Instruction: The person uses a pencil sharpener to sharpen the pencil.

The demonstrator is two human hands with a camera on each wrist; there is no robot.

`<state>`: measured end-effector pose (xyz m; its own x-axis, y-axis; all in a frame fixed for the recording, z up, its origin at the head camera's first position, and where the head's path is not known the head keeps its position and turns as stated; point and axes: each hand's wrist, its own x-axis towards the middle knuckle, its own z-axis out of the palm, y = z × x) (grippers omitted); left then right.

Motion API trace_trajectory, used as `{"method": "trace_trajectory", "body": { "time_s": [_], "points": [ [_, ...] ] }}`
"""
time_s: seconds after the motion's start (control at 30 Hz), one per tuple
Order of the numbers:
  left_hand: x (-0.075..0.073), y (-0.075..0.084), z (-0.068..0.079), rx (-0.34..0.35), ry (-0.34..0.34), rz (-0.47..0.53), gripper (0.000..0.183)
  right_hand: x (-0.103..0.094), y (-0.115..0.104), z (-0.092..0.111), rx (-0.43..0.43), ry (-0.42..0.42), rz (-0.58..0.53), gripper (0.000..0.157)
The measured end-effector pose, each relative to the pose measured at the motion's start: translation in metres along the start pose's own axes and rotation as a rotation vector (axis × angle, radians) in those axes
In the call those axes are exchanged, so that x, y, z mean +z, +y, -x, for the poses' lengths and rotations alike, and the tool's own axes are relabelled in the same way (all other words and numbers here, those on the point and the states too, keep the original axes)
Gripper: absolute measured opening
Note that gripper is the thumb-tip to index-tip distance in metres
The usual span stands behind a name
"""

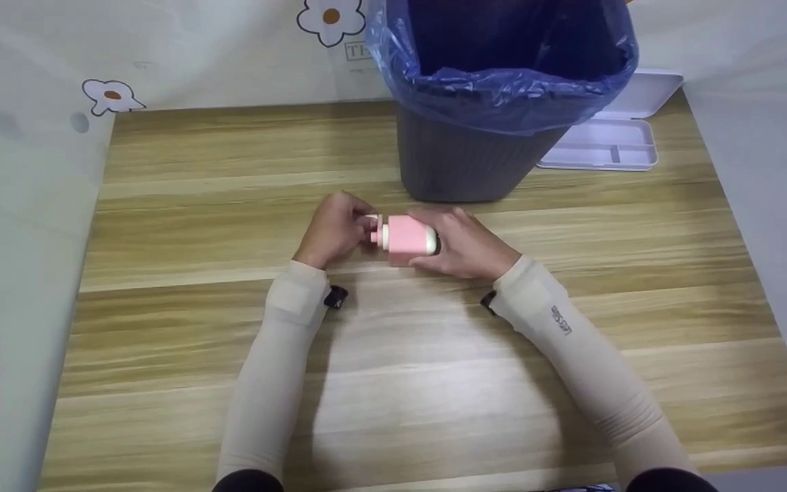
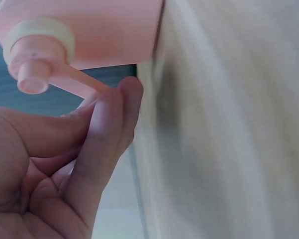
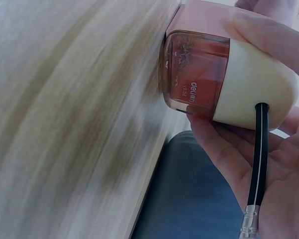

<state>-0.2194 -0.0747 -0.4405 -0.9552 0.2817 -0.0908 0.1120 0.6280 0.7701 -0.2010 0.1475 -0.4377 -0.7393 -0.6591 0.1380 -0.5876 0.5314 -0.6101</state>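
Note:
A pink and cream crank pencil sharpener (image 1: 407,234) lies on its side between the two hands. My right hand (image 1: 470,242) grips its body from the right, thumb on one side and fingers on the other. In the right wrist view, its see-through shavings drawer (image 3: 198,72) faces the table side, and a black pencil (image 3: 259,159) with a silver ferrule sits in the hole of the cream face, passing over the palm. My left hand (image 1: 335,229) pinches the end of the pink crank arm (image 2: 75,82) between thumb and fingers; the knob is hidden.
Just beyond the hands stands a dark grey bin (image 1: 465,160) lined with a blue bag (image 1: 503,96). Behind it to the right lies an opened white pencil case (image 1: 595,145). Patterned sheeting (image 1: 229,61) rises along the back and both sides of the wooden table (image 1: 175,328).

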Motion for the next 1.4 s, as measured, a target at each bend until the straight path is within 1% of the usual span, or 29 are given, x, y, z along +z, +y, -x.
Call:
{"method": "trace_trajectory", "body": {
  "time_s": [0.1, 0.27, 0.4, 0.53, 0.6, 0.7, 0.73, 0.83, 0.93, 1.03, 1.13, 1.27, 1.33, 1.4],
  "points": [
    [-0.002, 0.003, 0.0, 0.015, 0.019, -0.012, 0.015, 0.0, 0.0, 0.001, 0.003, -0.001, 0.002, 0.059],
    [-0.005, 0.004, 0.001, 0.035, 0.034, -0.023, 0.012, 0.001, 0.0, 0.0, -0.007, 0.006, -0.014, 0.057],
    [-0.009, 0.007, 0.001, 0.035, 0.035, 0.004, 0.013, 0.001, -0.001, -0.001, -0.012, 0.01, -0.026, 0.053],
    [-0.015, 0.013, 0.003, 0.033, 0.033, 0.042, 0.014, 0.0, -0.002, -0.001, -0.009, 0.004, -0.021, 0.055],
    [-0.019, 0.017, 0.005, 0.049, 0.038, 0.065, 0.014, 0.0, -0.002, -0.001, -0.005, 0.004, -0.02, 0.055],
    [-0.026, 0.025, 0.01, 0.091, 0.037, 0.087, 0.013, -0.001, -0.002, -0.002, -0.005, 0.005, -0.022, 0.055],
    [-0.028, 0.028, 0.013, 0.105, 0.031, 0.084, 0.013, -0.001, -0.002, -0.002, -0.004, 0.005, -0.022, 0.055],
    [-0.034, 0.035, 0.023, 0.113, -0.013, 0.084, 0.013, -0.001, -0.001, -0.001, -0.008, 0.004, -0.021, 0.055],
    [-0.038, 0.04, 0.033, 0.077, -0.075, 0.092, 0.01, 0.0, 0.0, -0.001, -0.011, 0.003, -0.026, 0.055],
    [-0.039, 0.043, 0.04, 0.044, -0.129, 0.11, 0.007, 0.001, 0.0, -0.001, -0.004, 0.001, -0.03, 0.054],
    [-0.037, 0.042, 0.046, 0.017, -0.163, 0.149, 0.008, 0.002, -0.001, -0.001, 0.005, -0.003, -0.029, 0.053],
    [-0.034, 0.038, 0.052, -0.024, -0.176, 0.229, 0.01, 0.002, -0.002, -0.002, 0.004, -0.007, -0.034, 0.053],
    [-0.032, 0.036, 0.054, -0.02, -0.185, 0.239, 0.009, 0.002, -0.001, -0.001, 0.005, -0.003, -0.032, 0.053],
    [-0.029, 0.033, 0.055, -0.013, -0.199, 0.228, 0.009, 0.001, -0.001, -0.001, 0.009, 0.002, -0.024, 0.053]
  ]
}}
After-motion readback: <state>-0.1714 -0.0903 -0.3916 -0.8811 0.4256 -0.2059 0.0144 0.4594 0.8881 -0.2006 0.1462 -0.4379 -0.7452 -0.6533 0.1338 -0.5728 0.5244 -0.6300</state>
